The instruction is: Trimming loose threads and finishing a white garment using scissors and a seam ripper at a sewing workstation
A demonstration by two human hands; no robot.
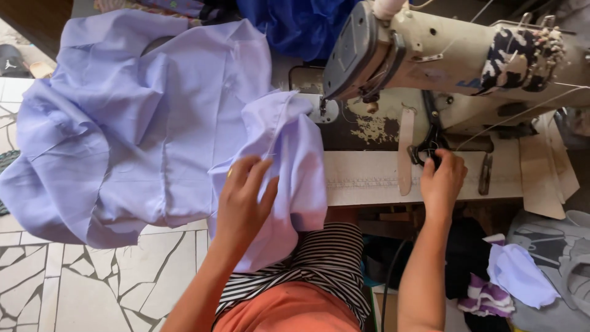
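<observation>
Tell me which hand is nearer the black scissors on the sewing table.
Right. The right hand rests against the black scissors; the left hand lies apart on the lilac fabric.

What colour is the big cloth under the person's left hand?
The cloth is plain pale lavender-blue, with no pattern; the left hand rests on it. The head view shows it.

One head-worn camera looks steeply down, close over the sewing machine (442, 55) table.

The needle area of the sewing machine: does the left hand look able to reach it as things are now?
Probably yes. The left hand lies flat on the lilac cloth, which runs up to the needle area. Only soft cloth lies between them, and the right hand is far off at the table edge.
</observation>
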